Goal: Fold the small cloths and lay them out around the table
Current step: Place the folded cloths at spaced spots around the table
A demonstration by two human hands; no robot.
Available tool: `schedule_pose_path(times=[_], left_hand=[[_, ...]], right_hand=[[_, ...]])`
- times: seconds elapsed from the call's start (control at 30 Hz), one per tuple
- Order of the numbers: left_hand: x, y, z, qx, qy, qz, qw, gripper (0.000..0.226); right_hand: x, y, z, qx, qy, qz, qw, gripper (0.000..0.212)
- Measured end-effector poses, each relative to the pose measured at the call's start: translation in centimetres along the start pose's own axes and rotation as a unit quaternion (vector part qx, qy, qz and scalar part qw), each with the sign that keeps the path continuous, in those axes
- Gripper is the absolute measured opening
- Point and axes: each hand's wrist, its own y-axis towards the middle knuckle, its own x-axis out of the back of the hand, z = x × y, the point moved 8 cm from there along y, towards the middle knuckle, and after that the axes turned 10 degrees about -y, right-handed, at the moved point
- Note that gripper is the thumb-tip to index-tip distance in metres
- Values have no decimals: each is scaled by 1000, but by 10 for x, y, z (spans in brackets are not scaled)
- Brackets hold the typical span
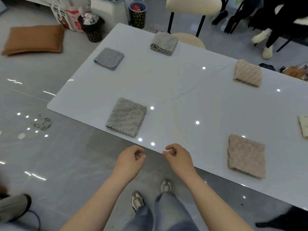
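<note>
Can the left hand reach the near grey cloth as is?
Probably yes. The left hand holds nothing and hangs just short of the grey cloth, with only bare table between.

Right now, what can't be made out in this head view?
Pale cloth, head view: cut off by the right edge; fold unclear.
Table, head view: its right end runs out of frame.
Printed box on the floor, head view: lettering too blurred to read.
</note>
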Motion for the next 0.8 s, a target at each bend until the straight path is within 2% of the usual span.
schedule_pose_path(times=[0.27, 0.57, 0.8], left_hand=[[24, 42, -4, 14, -15, -11, 1000, 12], [53, 95, -16, 9, 19, -19, 1000, 13], [61, 123, -16, 1, 29, 16, 999, 11]], right_hand=[[-9, 42, 24, 1, -7, 11, 1000, 20], [-13, 87, 58, 11, -15, 32, 999, 19], [-24, 96, 63, -18, 3, 21, 1000, 20]])
